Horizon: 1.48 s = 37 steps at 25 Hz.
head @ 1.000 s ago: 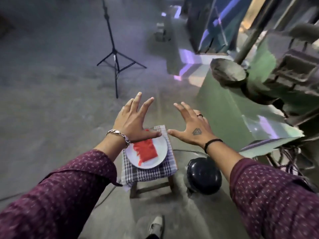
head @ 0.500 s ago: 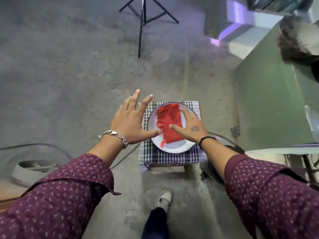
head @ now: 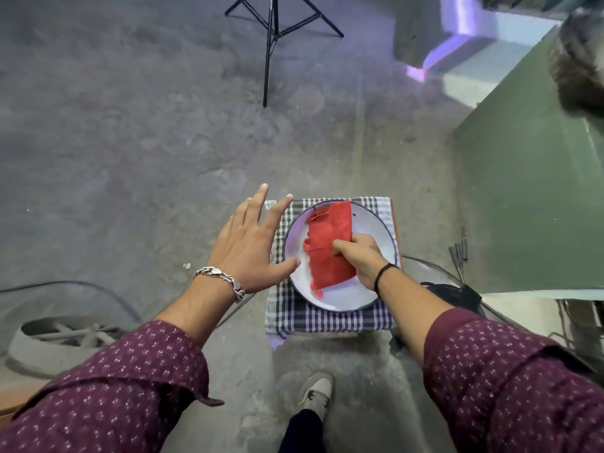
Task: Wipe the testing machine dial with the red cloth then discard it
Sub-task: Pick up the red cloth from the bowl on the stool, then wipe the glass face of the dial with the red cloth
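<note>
The red cloth [head: 328, 250] lies folded on a white plate [head: 366, 295], which rests on a low stool covered by a checked towel [head: 327, 320]. My right hand [head: 359, 258] is closed on the cloth's right edge, fingers curled into the fabric. My left hand [head: 251, 246] hovers flat with fingers spread just left of the plate, its thumb at the rim. The green testing machine [head: 529, 197] stands to the right; its dial is out of view.
A black tripod [head: 271, 37] stands on the concrete floor ahead. A dark round object [head: 454, 295] sits on the floor right of the stool. A cable and a grey ring-shaped part [head: 49, 341] lie at the left. My shoe [head: 315, 392] is below the stool.
The view tilted down toward the stool. My right hand went from open above the plate to flat on the cloth, and its fingers have now closed on the cloth.
</note>
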Tool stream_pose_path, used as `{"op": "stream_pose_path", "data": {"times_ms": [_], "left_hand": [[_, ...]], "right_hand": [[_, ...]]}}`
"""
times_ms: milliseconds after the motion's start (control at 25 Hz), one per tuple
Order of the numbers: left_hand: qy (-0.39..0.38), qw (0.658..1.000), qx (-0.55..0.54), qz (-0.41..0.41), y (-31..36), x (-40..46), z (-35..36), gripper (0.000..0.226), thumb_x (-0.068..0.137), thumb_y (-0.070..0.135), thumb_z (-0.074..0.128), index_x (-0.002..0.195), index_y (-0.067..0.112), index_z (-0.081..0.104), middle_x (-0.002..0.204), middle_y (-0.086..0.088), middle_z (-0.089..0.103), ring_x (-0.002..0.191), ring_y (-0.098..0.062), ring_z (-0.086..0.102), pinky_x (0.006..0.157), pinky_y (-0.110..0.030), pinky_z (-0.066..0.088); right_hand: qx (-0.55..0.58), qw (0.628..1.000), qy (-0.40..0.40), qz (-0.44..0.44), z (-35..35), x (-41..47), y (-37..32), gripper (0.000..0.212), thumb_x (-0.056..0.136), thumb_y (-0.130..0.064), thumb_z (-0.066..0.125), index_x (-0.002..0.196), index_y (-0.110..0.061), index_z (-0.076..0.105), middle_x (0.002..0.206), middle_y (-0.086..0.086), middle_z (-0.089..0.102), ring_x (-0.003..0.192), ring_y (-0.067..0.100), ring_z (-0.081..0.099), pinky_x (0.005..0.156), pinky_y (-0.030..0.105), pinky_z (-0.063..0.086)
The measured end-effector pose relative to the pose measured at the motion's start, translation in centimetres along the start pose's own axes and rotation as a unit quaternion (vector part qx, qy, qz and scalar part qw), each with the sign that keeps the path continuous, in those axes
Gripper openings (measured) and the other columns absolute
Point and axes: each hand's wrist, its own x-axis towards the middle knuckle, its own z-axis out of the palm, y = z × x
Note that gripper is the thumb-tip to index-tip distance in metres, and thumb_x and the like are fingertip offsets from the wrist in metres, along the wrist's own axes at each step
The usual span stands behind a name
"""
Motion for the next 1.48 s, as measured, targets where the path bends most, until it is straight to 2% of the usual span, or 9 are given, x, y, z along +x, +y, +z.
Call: {"op": "stream_pose_path", "data": {"times_ms": [120,400,560,680,800,920,1120,1320,1480], "left_hand": [[0.002,1.000,0.001,0.020,1.9,0.8,-1.7,0.114,0.079,0.073,0.069,0.172,0.046,0.010,0.185,-0.004,-0.003,0.166,-0.035,0.015,0.127,-0.054,0.033],[0.041,0.992,-0.005,0.122,12.5,3.5,-9.0,0.116,0.079,0.072,0.072,0.173,0.045,0.009,0.185,-0.006,-0.003,0.166,-0.036,0.015,0.128,-0.053,0.033],[0.074,0.974,0.009,0.212,22.4,3.8,-14.2,0.119,0.077,0.074,0.069,0.174,0.042,0.008,0.184,-0.010,-0.001,0.166,-0.038,0.016,0.132,-0.050,0.028],[0.088,0.957,0.011,0.276,30.7,3.4,-17.5,0.118,0.076,0.078,0.060,0.174,0.042,0.006,0.185,-0.007,-0.004,0.167,-0.036,0.014,0.132,-0.051,0.028],[0.098,0.931,0.013,0.353,40.2,1.4,-19.8,0.117,0.076,0.078,0.060,0.173,0.044,0.005,0.185,-0.004,-0.006,0.167,-0.035,0.013,0.131,-0.052,0.030],[0.115,0.901,0.015,0.417,48.9,-1.3,-21.0,0.117,0.076,0.077,0.065,0.172,0.047,0.005,0.185,-0.004,-0.004,0.166,-0.036,0.017,0.130,-0.054,0.031],[0.127,0.854,0.000,0.505,63.0,-8.3,-20.9,0.117,0.074,0.081,0.061,0.170,0.052,0.002,0.185,0.001,-0.005,0.166,-0.032,0.015,0.128,-0.056,0.033],[0.129,0.804,0.004,0.581,77.1,-17.2,-18.9,0.117,0.073,0.082,0.057,0.171,0.051,0.001,0.184,0.000,-0.003,0.166,-0.034,0.017,0.131,-0.054,0.029],[0.128,0.765,-0.005,0.631,86.7,-24.8,-16.4,0.117,0.075,0.080,0.062,0.172,0.045,0.007,0.184,0.001,0.000,0.166,-0.033,0.019,0.130,-0.056,0.032]], "right_hand": [[0.094,0.994,-0.027,-0.045,-2.1,-3.5,-2.9,0.014,0.066,-0.017,0.073,0.080,-0.017,0.074,0.079,0.002,0.074,0.081,0.023,0.065,0.074,0.034,0.052],[0.245,0.959,-0.015,-0.143,-12.9,-13.2,-10.5,0.021,0.082,-0.002,0.066,0.098,-0.013,0.071,0.079,-0.002,0.082,0.068,0.014,0.076,0.063,0.030,0.066],[0.311,0.933,0.021,-0.178,-22.7,-20.4,-12.8,0.041,0.098,0.019,0.046,0.126,0.000,0.069,0.113,0.017,0.085,0.103,0.034,0.081,0.098,0.051,0.068],[0.343,0.914,0.083,-0.201,-30.3,-25.8,-12.7,0.048,0.098,0.021,0.046,0.134,-0.004,0.065,0.122,0.020,0.084,0.105,0.033,0.083,0.102,0.055,0.065],[0.376,0.886,0.150,-0.228,-38.6,-32.0,-11.0,0.056,0.100,0.020,0.048,0.150,-0.002,0.060,0.142,0.028,0.075,0.130,0.045,0.074,0.113,0.063,0.058],[0.412,0.851,0.197,-0.261,-45.5,-37.9,-8.8,0.050,0.104,0.012,0.055,0.152,-0.001,0.059,0.131,0.025,0.081,0.116,0.042,0.081,0.099,0.059,0.067],[0.435,0.794,0.249,-0.343,-56.3,-48.9,-2.3,0.040,0.113,-0.012,0.062,0.153,-0.004,0.063,0.141,0.026,0.077,0.126,0.041,0.078,0.117,0.068,0.054],[0.437,0.742,0.330,-0.386,-66.3,-61.2,6.4,0.032,0.113,-0.029,0.063,0.142,-0.016,0.070,0.136,0.019,0.081,0.116,0.034,0.083,0.099,0.055,0.068],[0.429,0.706,0.387,-0.409,-72.7,-69.4,14.3,0.033,0.114,-0.030,0.062,0.146,-0.024,0.067,0.139,0.016,0.080,0.121,0.036,0.081,0.103,0.060,0.064]]}}
